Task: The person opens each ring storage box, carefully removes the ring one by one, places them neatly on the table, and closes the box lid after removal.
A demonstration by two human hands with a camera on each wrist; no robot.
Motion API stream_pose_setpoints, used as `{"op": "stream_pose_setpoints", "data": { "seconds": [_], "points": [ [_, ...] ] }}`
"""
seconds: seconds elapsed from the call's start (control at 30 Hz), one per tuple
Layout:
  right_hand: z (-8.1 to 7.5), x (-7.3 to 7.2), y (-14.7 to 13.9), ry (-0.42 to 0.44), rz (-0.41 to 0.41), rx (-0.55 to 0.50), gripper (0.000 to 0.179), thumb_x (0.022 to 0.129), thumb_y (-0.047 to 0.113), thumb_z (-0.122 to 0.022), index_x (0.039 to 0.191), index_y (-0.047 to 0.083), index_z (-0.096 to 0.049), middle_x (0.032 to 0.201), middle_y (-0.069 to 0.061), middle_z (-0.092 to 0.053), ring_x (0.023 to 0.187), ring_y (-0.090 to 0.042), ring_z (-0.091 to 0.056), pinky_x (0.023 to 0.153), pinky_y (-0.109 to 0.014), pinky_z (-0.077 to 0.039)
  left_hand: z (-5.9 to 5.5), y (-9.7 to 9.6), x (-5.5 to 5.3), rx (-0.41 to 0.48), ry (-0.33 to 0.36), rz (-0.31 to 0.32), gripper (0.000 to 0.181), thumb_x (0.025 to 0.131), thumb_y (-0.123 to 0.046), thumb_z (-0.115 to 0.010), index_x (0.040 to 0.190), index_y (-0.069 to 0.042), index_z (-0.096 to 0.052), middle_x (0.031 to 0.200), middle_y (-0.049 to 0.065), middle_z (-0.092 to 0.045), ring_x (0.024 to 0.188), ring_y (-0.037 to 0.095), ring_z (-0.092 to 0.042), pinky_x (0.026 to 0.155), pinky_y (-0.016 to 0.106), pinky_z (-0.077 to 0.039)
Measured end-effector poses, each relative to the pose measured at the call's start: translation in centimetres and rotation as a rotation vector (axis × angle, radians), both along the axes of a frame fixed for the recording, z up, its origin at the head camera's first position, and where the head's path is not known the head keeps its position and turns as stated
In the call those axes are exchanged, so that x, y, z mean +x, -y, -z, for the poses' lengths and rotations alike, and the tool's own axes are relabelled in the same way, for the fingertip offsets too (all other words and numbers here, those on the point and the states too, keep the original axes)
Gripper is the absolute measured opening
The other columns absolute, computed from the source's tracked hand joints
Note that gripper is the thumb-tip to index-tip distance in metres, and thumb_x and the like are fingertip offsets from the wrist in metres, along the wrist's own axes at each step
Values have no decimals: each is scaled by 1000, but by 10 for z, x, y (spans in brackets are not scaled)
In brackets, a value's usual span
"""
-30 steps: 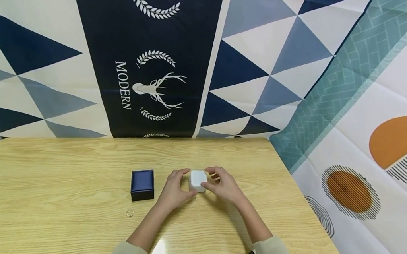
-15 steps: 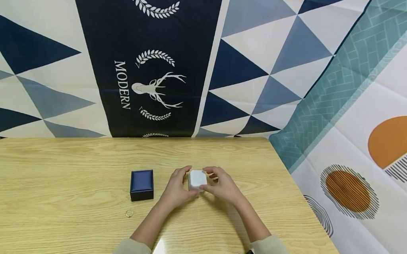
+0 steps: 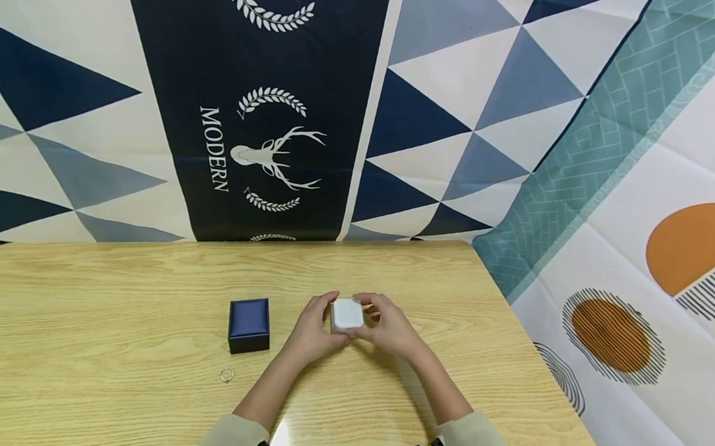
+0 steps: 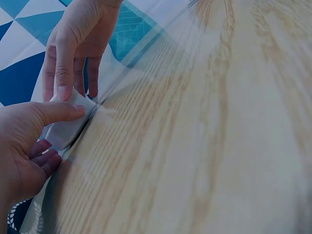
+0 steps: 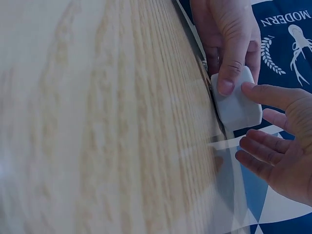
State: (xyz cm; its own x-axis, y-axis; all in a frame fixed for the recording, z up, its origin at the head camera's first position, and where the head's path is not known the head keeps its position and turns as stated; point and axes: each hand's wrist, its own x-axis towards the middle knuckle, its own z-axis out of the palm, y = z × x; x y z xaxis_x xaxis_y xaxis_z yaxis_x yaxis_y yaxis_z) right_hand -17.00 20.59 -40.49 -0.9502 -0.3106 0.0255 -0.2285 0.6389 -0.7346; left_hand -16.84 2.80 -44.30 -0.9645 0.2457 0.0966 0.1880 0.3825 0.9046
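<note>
A small white square box with rounded corners sat near the middle of the pale wood-grain tabletop. The left hand held its left side, thumb and fingers curled against it. The right hand pinched its right side, thumb on the near edge; its other fingers looked loosely spread, though the wrist view was blurred. A closed dark blue square box stood just left of the hands, a small silver ring lying nearer the tabletop's front.

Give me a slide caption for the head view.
Both hands hold a white box beside a navy box and ring.
</note>
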Motion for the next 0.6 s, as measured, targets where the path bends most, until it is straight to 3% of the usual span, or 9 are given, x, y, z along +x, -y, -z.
{"op": "stream_pose_setpoints", "data": {
  "seconds": [0.6],
  "points": [
    [3, -1, 4, 53, -6, -9, 66, 75, 14, -78, 134, 6, -48, 119, -13, -55, 105, -26, -57, 81, -34, -53, 1, -1, -2, 2, 18, 19, 78, 72, -17, -81, 138, -3, -42, 130, 17, -50, 119, 32, -50, 100, 45, -44]
  ]
}}
